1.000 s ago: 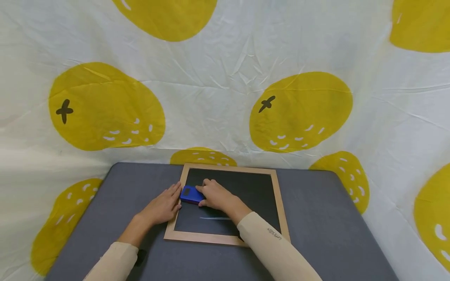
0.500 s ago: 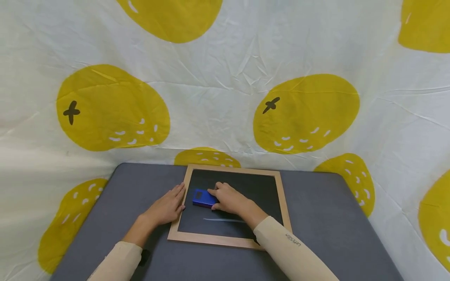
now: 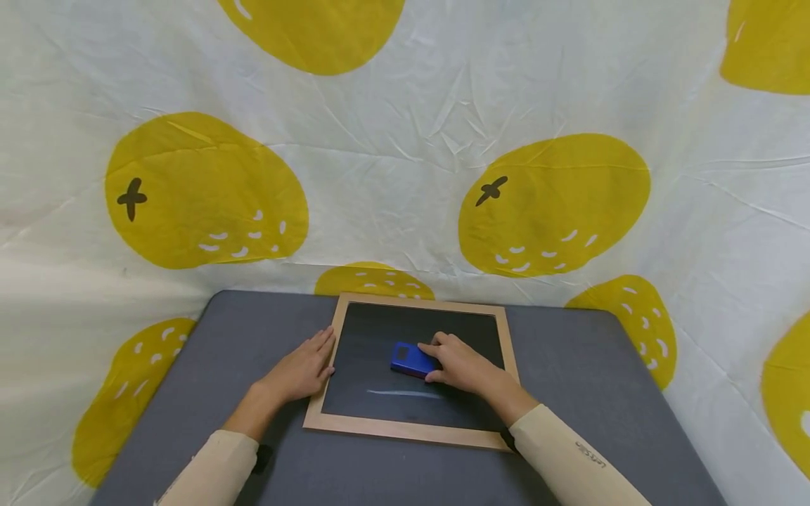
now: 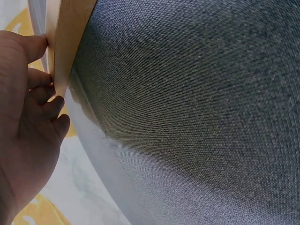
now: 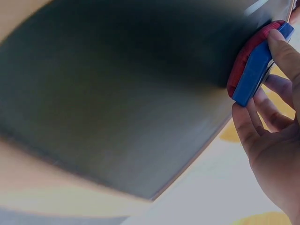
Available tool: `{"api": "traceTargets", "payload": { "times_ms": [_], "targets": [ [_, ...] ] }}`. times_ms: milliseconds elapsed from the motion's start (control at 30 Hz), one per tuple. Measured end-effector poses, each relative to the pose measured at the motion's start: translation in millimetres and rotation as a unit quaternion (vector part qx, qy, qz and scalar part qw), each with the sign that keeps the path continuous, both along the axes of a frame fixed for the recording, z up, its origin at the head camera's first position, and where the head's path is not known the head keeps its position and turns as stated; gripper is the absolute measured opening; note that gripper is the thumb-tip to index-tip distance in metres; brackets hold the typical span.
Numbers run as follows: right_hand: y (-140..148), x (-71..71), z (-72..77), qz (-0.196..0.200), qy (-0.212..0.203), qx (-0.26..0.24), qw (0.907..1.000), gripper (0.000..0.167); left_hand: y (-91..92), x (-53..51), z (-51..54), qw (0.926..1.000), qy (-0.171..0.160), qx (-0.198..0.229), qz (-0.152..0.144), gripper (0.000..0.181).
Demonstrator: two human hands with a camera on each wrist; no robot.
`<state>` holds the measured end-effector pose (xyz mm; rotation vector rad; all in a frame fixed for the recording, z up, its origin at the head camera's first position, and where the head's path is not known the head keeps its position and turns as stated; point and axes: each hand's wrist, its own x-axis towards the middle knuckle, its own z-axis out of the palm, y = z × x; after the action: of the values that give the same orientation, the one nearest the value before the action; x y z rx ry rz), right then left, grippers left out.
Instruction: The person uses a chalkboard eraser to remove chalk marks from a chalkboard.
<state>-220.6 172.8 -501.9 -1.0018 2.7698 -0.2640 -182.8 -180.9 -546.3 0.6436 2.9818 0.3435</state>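
Observation:
A wood-framed chalkboard (image 3: 380, 337) lies flat on the grey table. My right hand (image 3: 467, 367) grips a blue chalkboard eraser (image 3: 410, 359) near the middle of the board, thumb on one side and fingers on the other. In the right wrist view the eraser's red felt pad (image 5: 246, 56) faces the black surface. A pale chalk line (image 3: 405, 393) runs across the board just below the eraser. At the board's left side my left hand (image 3: 297, 371) rests with extended fingers against the wooden frame (image 4: 70, 42).
Grey fabric covers the tabletop (image 3: 607, 393), which extends on both sides of the board. Behind the table hangs a white cloth (image 3: 380, 204) with large yellow fruit prints. Beige sleeves (image 3: 572, 457) cover both forearms.
My right hand has slid the eraser rightward from the left frame side toward the board's middle. My left hand stays at the frame. The chalk line remains visible.

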Motion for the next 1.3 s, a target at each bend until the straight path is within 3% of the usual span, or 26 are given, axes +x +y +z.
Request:
{"api": "traceTargets", "payload": {
  "times_ms": [600, 833, 1100, 1300],
  "targets": [
    [106.3, 21.1, 0.7, -0.053, 0.037, -0.009, 0.9978, 0.066, 2.2, 2.7, 4.8, 0.9999, -0.009, -0.001, 0.007, 0.07],
    [108.5, 22.1, 3.8, -0.057, 0.025, -0.012, 0.998, 0.066, 1.5, 3.1, 7.1, 0.9998, -0.018, -0.001, 0.008, 0.069],
    [107.0, 17.3, 6.2, -0.046, 0.04, -0.016, 0.998, 0.066, 3.2, 0.2, 10.6, 0.9994, -0.032, 0.007, 0.007, 0.071],
    [89.5, 11.4, 7.5, -0.027, 0.033, -0.01, 0.999, 0.067, 1.7, -0.1, 12.7, 0.9994, -0.032, 0.01, 0.005, 0.069]
  ]
}}
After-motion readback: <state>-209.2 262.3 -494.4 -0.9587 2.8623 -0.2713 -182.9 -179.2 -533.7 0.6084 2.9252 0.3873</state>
